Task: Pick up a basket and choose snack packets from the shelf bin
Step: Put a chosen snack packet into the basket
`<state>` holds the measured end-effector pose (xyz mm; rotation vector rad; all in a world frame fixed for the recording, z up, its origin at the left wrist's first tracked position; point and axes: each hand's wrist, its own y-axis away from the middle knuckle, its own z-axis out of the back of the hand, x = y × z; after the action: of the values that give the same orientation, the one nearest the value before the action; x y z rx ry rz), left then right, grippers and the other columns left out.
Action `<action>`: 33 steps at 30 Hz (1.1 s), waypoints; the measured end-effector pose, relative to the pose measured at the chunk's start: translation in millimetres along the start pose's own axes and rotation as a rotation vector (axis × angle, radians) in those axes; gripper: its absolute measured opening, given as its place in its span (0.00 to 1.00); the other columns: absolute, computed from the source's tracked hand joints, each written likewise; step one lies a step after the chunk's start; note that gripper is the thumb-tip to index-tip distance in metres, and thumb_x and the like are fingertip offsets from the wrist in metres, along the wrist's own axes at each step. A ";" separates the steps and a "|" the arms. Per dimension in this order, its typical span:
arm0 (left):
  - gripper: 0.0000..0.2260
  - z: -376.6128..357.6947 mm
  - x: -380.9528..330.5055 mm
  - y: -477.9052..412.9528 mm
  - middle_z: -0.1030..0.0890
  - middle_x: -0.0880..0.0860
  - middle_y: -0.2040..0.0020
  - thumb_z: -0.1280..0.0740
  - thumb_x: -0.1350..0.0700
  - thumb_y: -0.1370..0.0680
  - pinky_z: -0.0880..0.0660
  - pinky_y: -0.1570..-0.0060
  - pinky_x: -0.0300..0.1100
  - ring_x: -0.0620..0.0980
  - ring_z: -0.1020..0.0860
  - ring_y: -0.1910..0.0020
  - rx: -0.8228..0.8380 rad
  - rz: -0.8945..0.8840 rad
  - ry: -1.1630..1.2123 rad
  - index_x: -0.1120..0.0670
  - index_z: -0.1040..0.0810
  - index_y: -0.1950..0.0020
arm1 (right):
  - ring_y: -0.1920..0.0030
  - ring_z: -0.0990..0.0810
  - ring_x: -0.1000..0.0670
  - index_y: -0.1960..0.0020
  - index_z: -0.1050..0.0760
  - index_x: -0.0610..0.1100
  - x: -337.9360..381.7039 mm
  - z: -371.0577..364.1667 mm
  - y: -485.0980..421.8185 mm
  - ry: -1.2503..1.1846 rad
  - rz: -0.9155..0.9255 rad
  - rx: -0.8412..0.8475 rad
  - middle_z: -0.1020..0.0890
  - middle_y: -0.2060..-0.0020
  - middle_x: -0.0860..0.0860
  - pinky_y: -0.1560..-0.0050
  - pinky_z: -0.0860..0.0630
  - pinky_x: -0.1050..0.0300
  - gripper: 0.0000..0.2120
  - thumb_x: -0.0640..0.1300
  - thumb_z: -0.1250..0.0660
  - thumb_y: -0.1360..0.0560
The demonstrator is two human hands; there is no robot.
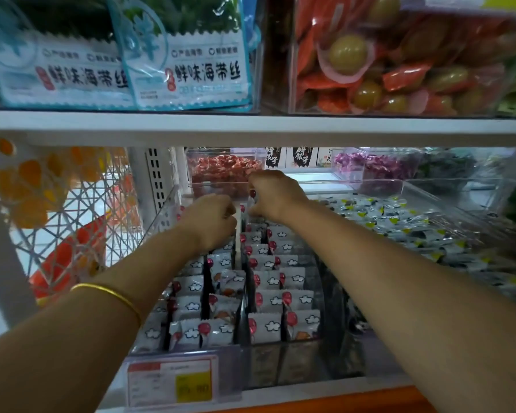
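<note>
A clear shelf bin (325, 344) holds rows of small white snack packets (268, 324) printed with clouds and red balloons. Both my arms reach deep into it. My left hand (210, 217) is closed at the back of the left rows; a gold bangle circles that forearm. My right hand (273, 193) is at the back of the right rows, fingers pinched on a white snack packet (252, 201) with a red balloon. What the left fingers hold is hidden. A white wire basket (72, 222) with orange items behind it stands at the left.
The upper shelf board (251, 126) hangs just above my hands, carrying seaweed bags (188, 67) and a bin of orange and green sweets (399, 70). Right of my arms lies a bin of grey packets (414, 231). A price tag (173, 380) fronts the shelf edge.
</note>
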<state>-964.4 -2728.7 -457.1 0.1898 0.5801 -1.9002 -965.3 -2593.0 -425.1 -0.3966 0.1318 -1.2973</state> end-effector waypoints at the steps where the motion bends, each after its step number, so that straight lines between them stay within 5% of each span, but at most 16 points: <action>1: 0.11 0.9 2.4 0.7 0.23 0.58 0.48 0.41 0.57 0.22 0.28 0.44 0.54 0.57 0.25 0.48 -0.019 0.003 -0.044 0.61 0.23 0.47 | 0.47 0.22 0.44 0.43 0.29 0.40 1.6 -2.4 -1.5 0.009 0.013 0.007 0.22 0.49 0.44 0.49 0.28 0.53 0.15 0.40 0.30 0.28; 4: 0.14 1.8 6.7 5.5 0.25 0.56 0.52 0.45 0.54 0.22 0.33 0.40 0.57 0.54 0.28 0.50 0.061 0.009 -0.169 0.61 0.24 0.51 | 0.43 0.24 0.43 0.39 0.29 0.44 3.4 -8.9 -3.1 0.066 0.035 0.069 0.22 0.43 0.43 0.42 0.31 0.50 0.16 0.40 0.33 0.26; 8: 0.18 -4.1 8.6 7.4 0.29 0.57 0.36 0.51 0.51 0.19 0.43 0.33 0.58 0.56 0.36 0.32 0.207 0.053 -0.247 0.56 0.29 0.37 | 0.36 0.28 0.42 0.37 0.26 0.47 1.2 -15.5 -5.8 0.220 0.024 0.214 0.24 0.36 0.45 0.33 0.38 0.45 0.16 0.38 0.39 0.23; 12: 0.23 -11.4 14.2 6.8 0.43 0.54 0.24 0.55 0.47 0.19 0.54 0.30 0.60 0.54 0.48 0.24 0.277 0.069 -0.316 0.51 0.44 0.24 | 0.43 0.23 0.44 0.40 0.24 0.41 -2.7 -14.3 -10.6 0.079 -0.060 0.125 0.22 0.42 0.44 0.41 0.29 0.51 0.14 0.34 0.41 0.23; 17: 0.24 -16.6 18.9 11.0 0.55 0.52 0.22 0.58 0.45 0.19 0.60 0.29 0.59 0.51 0.57 0.24 0.296 0.054 -0.364 0.48 0.54 0.23 | 0.46 0.23 0.44 0.43 0.25 0.39 -1.9 -19.4 -31.3 0.087 -0.136 0.013 0.22 0.46 0.42 0.43 0.25 0.51 0.11 0.37 0.38 0.24; 22: 0.24 -17.8 19.7 10.9 0.56 0.52 0.22 0.58 0.45 0.19 0.60 0.28 0.58 0.51 0.58 0.24 0.311 0.060 -0.372 0.48 0.54 0.23 | 0.40 0.27 0.42 0.41 0.26 0.39 -5.6 -35.6 -38.6 0.229 -0.168 0.018 0.27 0.41 0.40 0.43 0.27 0.51 0.15 0.42 0.33 0.25; 28: 0.24 -18.7 21.4 9.8 0.54 0.52 0.22 0.57 0.46 0.19 0.58 0.28 0.59 0.51 0.57 0.24 0.308 0.055 -0.342 0.48 0.52 0.23 | 0.45 0.25 0.41 0.43 0.26 0.36 -4.8 -35.5 -38.9 0.255 -0.148 -0.003 0.26 0.46 0.39 0.47 0.26 0.50 0.12 0.36 0.35 0.26; 33: 0.20 -2.9 8.5 16.7 0.32 0.57 0.30 0.52 0.48 0.19 0.46 0.30 0.60 0.55 0.38 0.30 0.182 0.059 -0.206 0.53 0.34 0.31 | 0.47 0.24 0.40 0.45 0.29 0.36 -2.3 -10.6 -37.2 -0.059 -0.202 -0.220 0.24 0.48 0.39 0.57 0.32 0.54 0.08 0.36 0.41 0.23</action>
<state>-953.0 -2739.3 -468.0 0.1248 0.2604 -1.8869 -1003.1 -2601.0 -421.9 -0.6489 0.1896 -1.4740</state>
